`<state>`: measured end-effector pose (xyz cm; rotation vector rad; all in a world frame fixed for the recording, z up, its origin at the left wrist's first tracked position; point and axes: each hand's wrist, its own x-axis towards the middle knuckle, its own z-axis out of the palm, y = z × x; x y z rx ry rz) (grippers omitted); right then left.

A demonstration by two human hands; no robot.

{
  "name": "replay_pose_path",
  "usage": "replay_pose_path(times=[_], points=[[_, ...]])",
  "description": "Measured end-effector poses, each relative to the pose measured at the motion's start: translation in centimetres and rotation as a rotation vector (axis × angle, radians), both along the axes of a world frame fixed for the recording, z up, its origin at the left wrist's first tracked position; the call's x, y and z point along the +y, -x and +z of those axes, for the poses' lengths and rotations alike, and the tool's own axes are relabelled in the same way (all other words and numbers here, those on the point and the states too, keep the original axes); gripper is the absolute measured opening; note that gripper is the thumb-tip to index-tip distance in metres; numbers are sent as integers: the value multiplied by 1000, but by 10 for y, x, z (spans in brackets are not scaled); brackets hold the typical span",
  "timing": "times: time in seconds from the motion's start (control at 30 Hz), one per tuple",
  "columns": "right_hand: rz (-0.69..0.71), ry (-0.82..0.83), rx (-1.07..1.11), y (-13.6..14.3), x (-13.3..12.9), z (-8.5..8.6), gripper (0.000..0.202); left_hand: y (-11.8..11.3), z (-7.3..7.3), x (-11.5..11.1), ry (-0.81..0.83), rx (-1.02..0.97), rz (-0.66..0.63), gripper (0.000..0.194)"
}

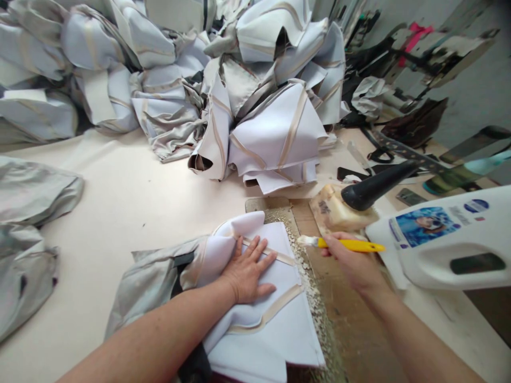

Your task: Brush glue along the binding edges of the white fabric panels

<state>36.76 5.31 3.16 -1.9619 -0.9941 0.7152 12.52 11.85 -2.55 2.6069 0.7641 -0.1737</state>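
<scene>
My left hand (251, 271) lies flat with spread fingers on a white fabric piece (275, 324) that has beige tape strips and grey cloth (139, 287) attached. In my right hand (343, 252) is a brush with a yellow handle (363, 246). Its pale bristle end (307, 241) points left, close to the right edge of the white piece; whether it touches is hard to tell. Under that edge runs a board (335, 298) crusted with dried, flaky residue. Just beyond my right hand stands a yellowish, stained container (335, 207) with a black handle-like part (379, 183) angled out of it.
Several similar white-and-grey sewn pieces (279, 127) are heaped along the back of the table (115, 202). Grey cloth pieces (32, 186) lie at the left. A large white jug (447, 244) lies at the right, near a bottle (459, 175) and a sewing machine (439, 53).
</scene>
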Motion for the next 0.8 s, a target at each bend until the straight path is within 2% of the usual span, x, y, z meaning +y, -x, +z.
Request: replay_pose_path(times=[0.1, 0.17, 0.23, 0.43, 0.5, 0.63, 0.7, 0.8], points=[[41, 4, 101, 23, 42, -16, 22, 0, 1, 1, 22, 12, -5, 74], [42, 17, 84, 32, 56, -21, 21, 0, 1, 1, 32, 9, -10, 74], [59, 48, 34, 36, 55, -20, 22, 1, 0, 1, 36, 1, -8, 74], [89, 164, -64, 37, 22, -9, 39, 3, -6, 0, 20, -58, -7, 73], [68, 146, -27, 37, 31, -9, 40, 3, -7, -1, 19, -70, -3, 73], [7, -17, 9, 38, 77, -20, 41, 4, -9, -1, 20, -73, 2, 73], [-6, -79, 17, 40, 93, -25, 41, 4, -10, -1, 22, -80, 0, 74], [17, -81, 17, 44, 82, -27, 41, 4, -11, 0, 31, -94, 2, 74]])
